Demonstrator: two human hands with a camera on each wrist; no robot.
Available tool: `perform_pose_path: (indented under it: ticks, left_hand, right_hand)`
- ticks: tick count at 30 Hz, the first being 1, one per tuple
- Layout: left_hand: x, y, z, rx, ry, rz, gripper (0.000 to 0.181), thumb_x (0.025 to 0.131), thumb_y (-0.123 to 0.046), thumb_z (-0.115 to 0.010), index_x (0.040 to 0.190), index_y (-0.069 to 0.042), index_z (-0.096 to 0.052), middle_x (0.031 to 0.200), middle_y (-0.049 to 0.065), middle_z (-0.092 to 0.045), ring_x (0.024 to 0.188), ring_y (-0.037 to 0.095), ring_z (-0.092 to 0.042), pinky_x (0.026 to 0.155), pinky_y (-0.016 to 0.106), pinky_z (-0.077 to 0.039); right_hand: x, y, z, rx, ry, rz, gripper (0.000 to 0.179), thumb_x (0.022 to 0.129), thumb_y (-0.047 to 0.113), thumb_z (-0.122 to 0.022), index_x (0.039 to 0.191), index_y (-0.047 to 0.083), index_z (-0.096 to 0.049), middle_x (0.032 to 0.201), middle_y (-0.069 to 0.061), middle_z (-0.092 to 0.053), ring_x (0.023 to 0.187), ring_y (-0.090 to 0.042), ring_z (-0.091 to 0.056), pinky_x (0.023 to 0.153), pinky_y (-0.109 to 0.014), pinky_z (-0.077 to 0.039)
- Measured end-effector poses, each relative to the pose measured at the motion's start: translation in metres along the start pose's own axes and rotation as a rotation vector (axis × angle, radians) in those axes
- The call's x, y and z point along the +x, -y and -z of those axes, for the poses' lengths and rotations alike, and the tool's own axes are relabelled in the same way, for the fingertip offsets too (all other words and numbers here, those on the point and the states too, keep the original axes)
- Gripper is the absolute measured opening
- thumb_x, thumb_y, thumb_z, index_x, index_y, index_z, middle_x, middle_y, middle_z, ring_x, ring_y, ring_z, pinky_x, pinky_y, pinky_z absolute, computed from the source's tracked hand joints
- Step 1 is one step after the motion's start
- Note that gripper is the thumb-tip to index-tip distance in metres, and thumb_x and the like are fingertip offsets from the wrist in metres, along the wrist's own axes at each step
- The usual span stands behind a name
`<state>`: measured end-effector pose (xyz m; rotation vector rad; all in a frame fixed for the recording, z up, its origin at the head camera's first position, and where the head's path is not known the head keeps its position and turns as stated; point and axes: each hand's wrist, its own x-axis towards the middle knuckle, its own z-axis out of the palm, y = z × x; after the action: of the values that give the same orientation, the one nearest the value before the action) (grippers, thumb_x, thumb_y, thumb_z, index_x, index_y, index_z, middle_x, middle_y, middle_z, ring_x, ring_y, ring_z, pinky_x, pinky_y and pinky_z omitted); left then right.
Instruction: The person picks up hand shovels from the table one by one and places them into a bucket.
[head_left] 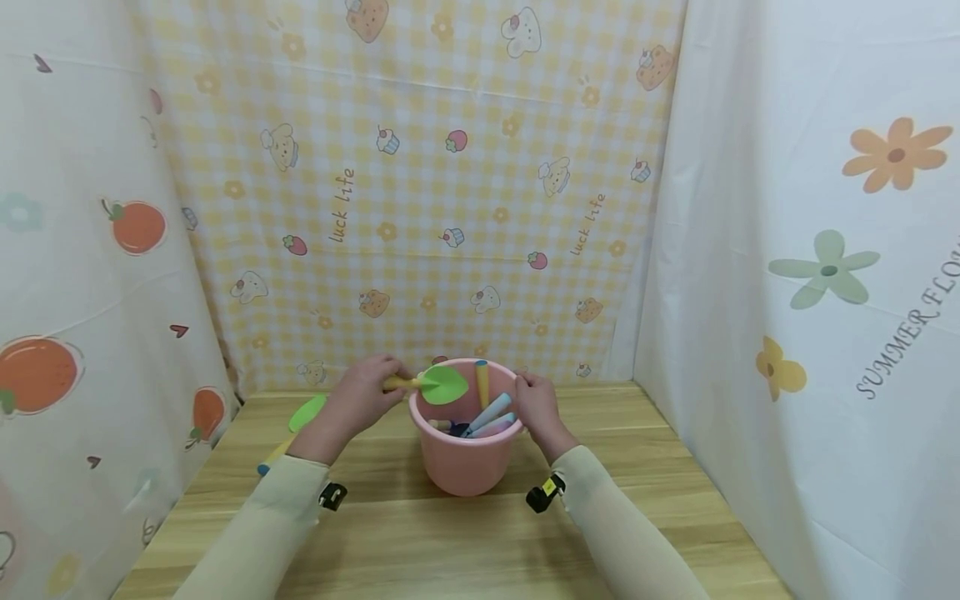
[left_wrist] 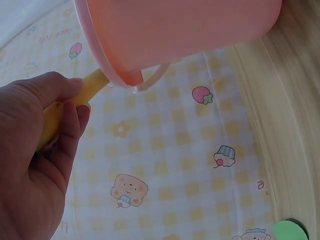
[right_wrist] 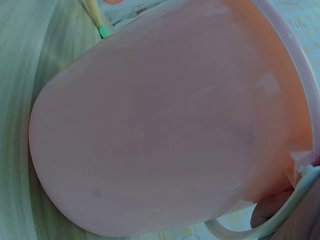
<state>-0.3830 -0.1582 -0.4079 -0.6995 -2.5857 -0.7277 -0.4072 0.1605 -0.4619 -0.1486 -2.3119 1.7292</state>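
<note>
My left hand (head_left: 366, 393) holds a small toy trowel (head_left: 446, 386) by its yellow handle, thumb and fingers around it. The trowel's green blade hangs over the mouth of a pink bucket (head_left: 463, 467), inside the left rim. At the bucket's right rim, my right hand (head_left: 538, 410) grips the edge; in the right wrist view, its fingers show beside the white carrying handle (right_wrist: 280, 220). Inside the bucket stand a yellow handle with a blue end (head_left: 482, 385) and light blue handles (head_left: 491, 412), their lower parts hidden.
Left of the bucket, partly behind my left wrist, another tool with a green head (head_left: 306, 414) and a yellow handle lies on the wooden table (head_left: 390, 542). A checked cloth (head_left: 420, 200) hangs behind the table; white printed cloths hang on both sides.
</note>
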Motion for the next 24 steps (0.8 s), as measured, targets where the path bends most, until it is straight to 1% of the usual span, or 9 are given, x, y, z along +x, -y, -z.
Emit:
perform_pose_path:
  ticks: [5, 10, 15, 19, 24]
  left_hand:
    - [0.001, -0.003, -0.001, -0.012, 0.016, -0.004, 0.019, 0.097, -0.016, -0.087, 0.115, -0.013, -0.081, 0.113, 0.0, -0.072, 0.107, 0.027, -0.068, 0.091, 0.049, -0.061]
    - [0.004, -0.006, -0.003, -0.004, 0.036, -0.013, 0.017, 0.098, -0.018, -0.086, 0.113, -0.014, -0.08, 0.112, 0.0, -0.07, 0.102, 0.025, -0.065, 0.088, 0.048, -0.06]
    - [0.007, -0.006, -0.009, -0.003, 0.061, 0.002, 0.016, 0.098, -0.015, -0.083, 0.114, -0.014, -0.08, 0.114, 0.001, -0.069, 0.102, 0.024, -0.065, 0.087, 0.045, -0.062]
    - [0.009, -0.007, -0.014, -0.008, 0.082, 0.02, 0.016, 0.098, -0.016, -0.083, 0.114, -0.016, -0.079, 0.117, 0.001, -0.067, 0.104, 0.024, -0.067, 0.086, 0.043, -0.063]
    - [0.013, -0.01, -0.02, 0.007, 0.09, 0.013, 0.016, 0.099, -0.019, -0.083, 0.114, -0.017, -0.078, 0.118, -0.001, -0.067, 0.108, 0.025, -0.065, 0.09, 0.046, -0.062]
  right_hand:
    - [-0.001, 0.001, 0.0, -0.005, 0.003, -0.008, 0.041, 0.114, 0.019, -0.05, 0.141, -0.001, -0.073, 0.144, -0.021, -0.07, 0.135, -0.037, -0.065, 0.108, -0.051, -0.058]
    - [-0.001, 0.001, 0.0, -0.005, 0.004, -0.015, 0.041, 0.114, 0.019, -0.05, 0.141, -0.001, -0.074, 0.144, -0.02, -0.07, 0.135, -0.036, -0.065, 0.107, -0.051, -0.059]
    - [-0.001, 0.001, 0.001, -0.003, -0.002, -0.009, 0.04, 0.114, 0.019, -0.05, 0.138, 0.0, -0.076, 0.141, -0.02, -0.072, 0.129, -0.034, -0.068, 0.102, -0.048, -0.062]
    - [-0.001, 0.001, 0.001, -0.003, -0.003, -0.01, 0.039, 0.113, 0.019, -0.052, 0.136, 0.001, -0.077, 0.137, -0.019, -0.074, 0.123, -0.031, -0.069, 0.097, -0.044, -0.062]
    - [-0.001, 0.001, 0.002, -0.009, -0.003, -0.004, 0.038, 0.113, 0.02, -0.052, 0.134, 0.002, -0.078, 0.134, -0.018, -0.075, 0.117, -0.029, -0.07, 0.092, -0.041, -0.063]
